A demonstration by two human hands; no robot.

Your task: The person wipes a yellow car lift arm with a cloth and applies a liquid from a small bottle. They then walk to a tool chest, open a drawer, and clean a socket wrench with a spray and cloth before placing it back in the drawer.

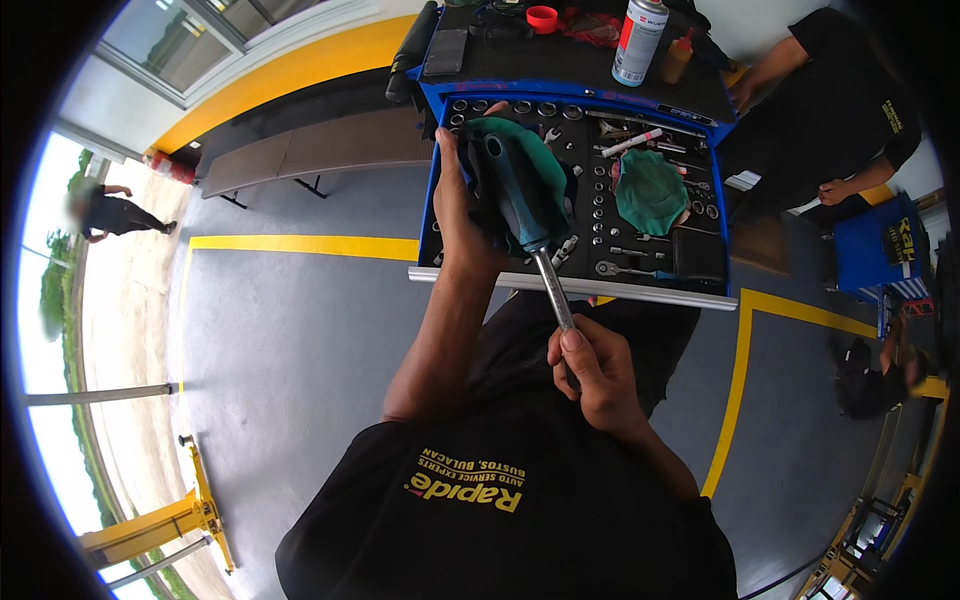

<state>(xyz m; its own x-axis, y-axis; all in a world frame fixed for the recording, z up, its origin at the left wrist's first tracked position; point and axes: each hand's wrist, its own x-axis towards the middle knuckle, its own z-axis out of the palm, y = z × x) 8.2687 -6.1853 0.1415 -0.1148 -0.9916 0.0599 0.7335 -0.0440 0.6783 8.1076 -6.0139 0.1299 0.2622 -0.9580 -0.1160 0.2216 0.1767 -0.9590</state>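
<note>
A hand tool with a thick blue-green grip [520, 195] and a chrome shaft [553, 288] slants across the open drawer. My right hand [597, 375] is closed round the end of the shaft, fingers and thumb hiding the tool's head. Behind the grip, my left hand [462, 205] holds a green cloth [545, 160] against it; most of its fingers are covered. A second green cloth [650, 192] lies bunched on the tools at the drawer's right. Below that cloth sits a small ratchet [612, 268] with a blue handle.
The blue tool cabinet's drawer [580, 285] holds several sockets and wrenches. On the cabinet top stand a spray can [638, 45], a small bottle [677, 58] and a red ring-shaped item [541, 19]. A co-worker [815, 110] stands right of the cabinet. A bench [320, 145] runs along the left wall.
</note>
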